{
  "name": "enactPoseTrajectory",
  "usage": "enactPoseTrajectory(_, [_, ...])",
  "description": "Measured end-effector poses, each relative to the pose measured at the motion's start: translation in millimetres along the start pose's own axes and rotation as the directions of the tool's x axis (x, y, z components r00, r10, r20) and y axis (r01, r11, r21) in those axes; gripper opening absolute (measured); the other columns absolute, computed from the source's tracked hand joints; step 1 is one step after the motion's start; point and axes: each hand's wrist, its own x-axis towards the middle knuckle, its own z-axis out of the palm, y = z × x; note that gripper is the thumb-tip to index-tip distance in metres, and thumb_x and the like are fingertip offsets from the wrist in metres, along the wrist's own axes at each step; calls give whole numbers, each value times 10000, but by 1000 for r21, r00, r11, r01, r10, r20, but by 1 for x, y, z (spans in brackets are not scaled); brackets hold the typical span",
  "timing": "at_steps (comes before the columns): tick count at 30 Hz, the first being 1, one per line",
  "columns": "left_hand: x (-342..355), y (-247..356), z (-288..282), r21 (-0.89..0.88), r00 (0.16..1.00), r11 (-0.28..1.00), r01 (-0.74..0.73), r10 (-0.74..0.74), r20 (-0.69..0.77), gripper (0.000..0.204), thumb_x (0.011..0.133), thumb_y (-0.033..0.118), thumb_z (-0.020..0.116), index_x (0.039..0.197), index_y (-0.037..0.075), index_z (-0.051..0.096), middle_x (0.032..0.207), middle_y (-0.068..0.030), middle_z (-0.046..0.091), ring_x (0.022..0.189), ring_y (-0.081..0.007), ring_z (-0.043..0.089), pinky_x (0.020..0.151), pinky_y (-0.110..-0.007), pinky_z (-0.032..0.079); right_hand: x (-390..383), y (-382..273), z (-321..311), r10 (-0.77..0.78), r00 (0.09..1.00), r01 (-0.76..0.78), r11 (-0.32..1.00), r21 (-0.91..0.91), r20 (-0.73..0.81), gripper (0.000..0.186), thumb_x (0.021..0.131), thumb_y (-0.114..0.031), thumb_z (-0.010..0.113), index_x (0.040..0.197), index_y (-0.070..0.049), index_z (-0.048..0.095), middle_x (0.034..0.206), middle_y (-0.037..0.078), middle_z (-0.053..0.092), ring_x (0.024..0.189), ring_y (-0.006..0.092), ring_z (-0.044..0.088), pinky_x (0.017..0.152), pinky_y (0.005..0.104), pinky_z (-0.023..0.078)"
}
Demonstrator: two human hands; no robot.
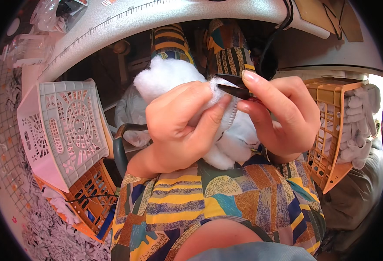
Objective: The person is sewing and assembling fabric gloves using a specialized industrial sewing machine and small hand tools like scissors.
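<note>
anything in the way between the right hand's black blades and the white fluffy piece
Nothing visible: the right hand holds the black blades right at the white fluffy piece, gripped by the left hand.

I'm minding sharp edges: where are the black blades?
The black blades are above and right of centre in the head view, in the right hand, tips by the white fabric.
</note>
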Motion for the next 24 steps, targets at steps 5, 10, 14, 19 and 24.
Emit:
enactPoseTrajectory(5, [-3, 0, -3, -109, 994, 988, 112, -109, 33, 138, 777, -26, 690, 904, -63, 652, 768, -133, 662, 651, -179, 633, 597, -250, 482, -4, -1, 0, -11, 1000, 12, 1000, -20, 23, 386, 668, -27, 784, 1037, 19, 680, 721, 91, 616, 582, 157, 530, 485, 233, 408])
enactPoseTrajectory(10, [-4, 0, -1, -281, 987, 949, 145, -157, -22, 128, 819, 0, 666, 930, -64, 663, 791, -103, 682, 692, -118, 627, 633, -238, 490, 1, -1, -7, 15, 1000, -15, 999, 34, -10, 386, 668, -50, 784, 1025, 46, 673, 726, 101, 624, 589, 162, 533, 504, 235, 414])
enactPoseTrajectory(14, [-2, 0, -3, -325, 989, 936, 136, -149, -15, 132, 838, 8, 651, 947, -64, 664, 793, -86, 685, 710, -98, 618, 644, -228, 490, 2, -4, -13, 25, 999, -28, 999, 45, 48, 397, 671, -37, 783, 1041, 49, 665, 734, 106, 628, 589, 162, 530, 505, 234, 414])
enactPoseTrajectory(19, [-3, -1, -3, -290, 994, 952, 97, -110, -29, 138, 829, -1, 654, 951, -65, 662, 791, -95, 682, 709, -109, 620, 644, -232, 488, 3, -2, -17, -15, 992, 12, 1000, 23, 128, 439, 661, 1, 786, 1078, 39, 655, 738, 100, 617, 586, 164, 522, 499, 241, 412])
enactPoseTrajectory(24, [-3, -2, -4, -219, 997, 974, 58, -68, -39, 138, 813, -11, 662, 944, -53, 663, 797, -106, 677, 703, -139, 624, 635, -242, 484, 6, -2, -23, -14, 979, 9, 1000, 22, 205, 470, 671, 19, 779, 1120, 35, 638, 756, 98, 607, 578, 160, 507, 498, 242, 412])
